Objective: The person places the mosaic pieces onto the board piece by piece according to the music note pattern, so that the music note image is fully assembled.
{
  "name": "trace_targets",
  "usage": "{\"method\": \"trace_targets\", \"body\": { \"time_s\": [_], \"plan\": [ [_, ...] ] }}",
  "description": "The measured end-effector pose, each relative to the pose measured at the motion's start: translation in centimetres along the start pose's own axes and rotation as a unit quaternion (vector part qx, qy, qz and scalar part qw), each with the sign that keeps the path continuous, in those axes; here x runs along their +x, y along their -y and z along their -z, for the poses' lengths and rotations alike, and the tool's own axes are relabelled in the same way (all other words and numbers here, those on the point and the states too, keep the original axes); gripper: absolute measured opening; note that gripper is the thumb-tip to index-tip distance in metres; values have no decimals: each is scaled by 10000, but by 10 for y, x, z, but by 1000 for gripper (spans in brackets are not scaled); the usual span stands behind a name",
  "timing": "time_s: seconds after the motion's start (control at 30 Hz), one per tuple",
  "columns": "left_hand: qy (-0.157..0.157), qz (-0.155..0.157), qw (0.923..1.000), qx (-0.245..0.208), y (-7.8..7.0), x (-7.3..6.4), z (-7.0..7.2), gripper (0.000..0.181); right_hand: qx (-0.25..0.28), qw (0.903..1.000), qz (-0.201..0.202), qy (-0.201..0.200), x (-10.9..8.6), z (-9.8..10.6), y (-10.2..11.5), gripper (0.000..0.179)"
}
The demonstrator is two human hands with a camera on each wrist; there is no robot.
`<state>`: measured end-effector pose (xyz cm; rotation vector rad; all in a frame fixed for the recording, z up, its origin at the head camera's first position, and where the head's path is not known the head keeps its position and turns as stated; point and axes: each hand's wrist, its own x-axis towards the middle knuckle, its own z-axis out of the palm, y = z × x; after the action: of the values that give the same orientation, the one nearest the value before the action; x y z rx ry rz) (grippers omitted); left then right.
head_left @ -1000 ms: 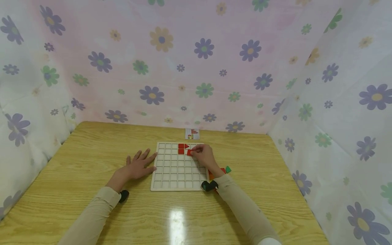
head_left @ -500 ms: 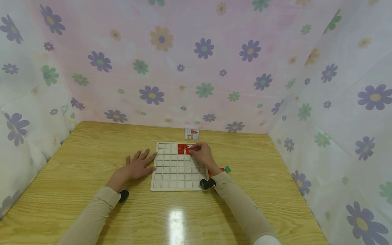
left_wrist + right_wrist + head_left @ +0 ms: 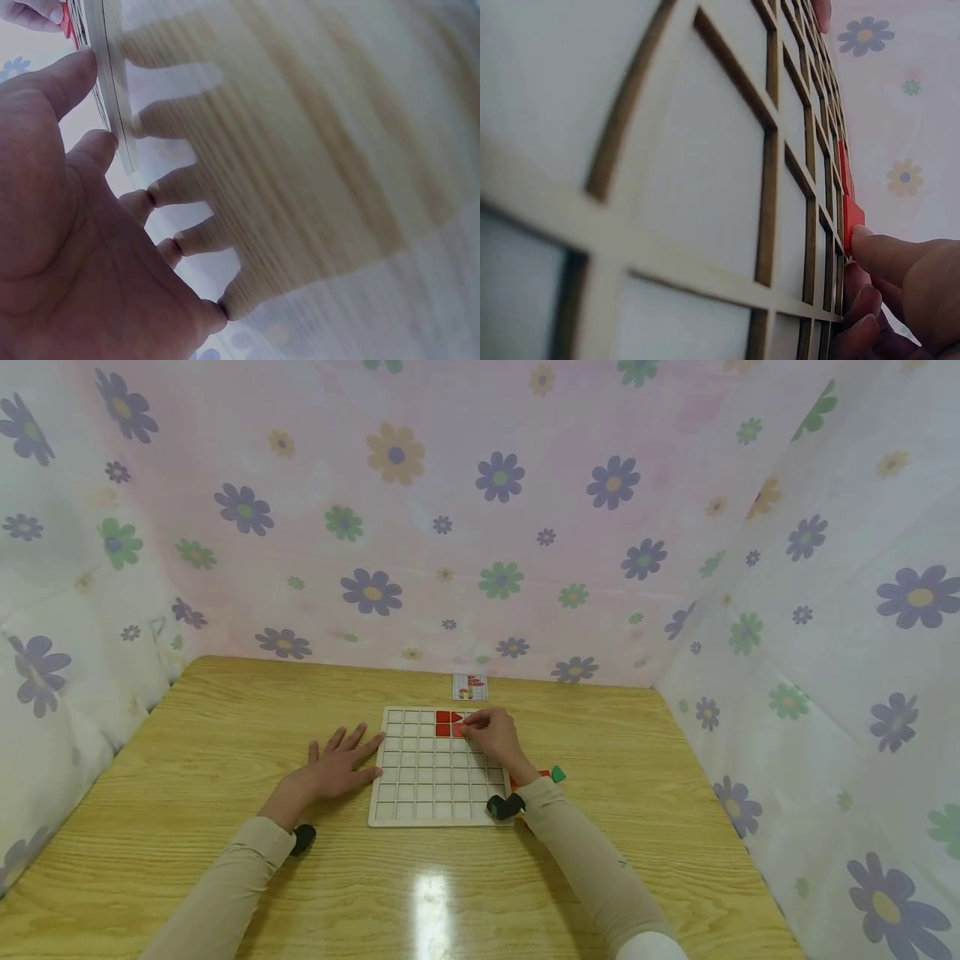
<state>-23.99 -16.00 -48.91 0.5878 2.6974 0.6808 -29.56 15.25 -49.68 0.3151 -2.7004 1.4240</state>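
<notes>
A square wooden grid board (image 3: 425, 792) lies flat on the table. In its top row are a red square tile (image 3: 443, 717) and a red triangle (image 3: 456, 717), with another red square (image 3: 443, 731) below the first. My right hand (image 3: 501, 742) pinches a red square tile (image 3: 852, 217) by its edge, low over the second-row cell right of that lower square. Spread fingers of my left hand (image 3: 335, 772) lie on the table, with the thumb and index fingertips at the board's left edge; the left wrist view shows the palm (image 3: 90, 247).
A small printed card (image 3: 470, 687) lies behind the board. Right of the board, partly hidden by the right wrist, are red and orange pieces and a green piece (image 3: 558, 774). Flowered cloth (image 3: 420, 543) hangs around the table's back and sides.
My right hand has moved slightly left with the red tile, bringing it up against the lower placed red square. The left hand stays where it was.
</notes>
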Motion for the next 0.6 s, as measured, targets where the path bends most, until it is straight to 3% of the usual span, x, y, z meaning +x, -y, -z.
{"method": "trace_targets", "body": {
  "time_s": [0.3,0.6],
  "plan": [
    [35,9,10000,6,1,0,-1,70,-60,9994,-324,45,3,-2,0,9],
    [37,5,10000,0,0,0,0,70,44,9992,-390,-37,4,-4,-2,9]
  ]
}}
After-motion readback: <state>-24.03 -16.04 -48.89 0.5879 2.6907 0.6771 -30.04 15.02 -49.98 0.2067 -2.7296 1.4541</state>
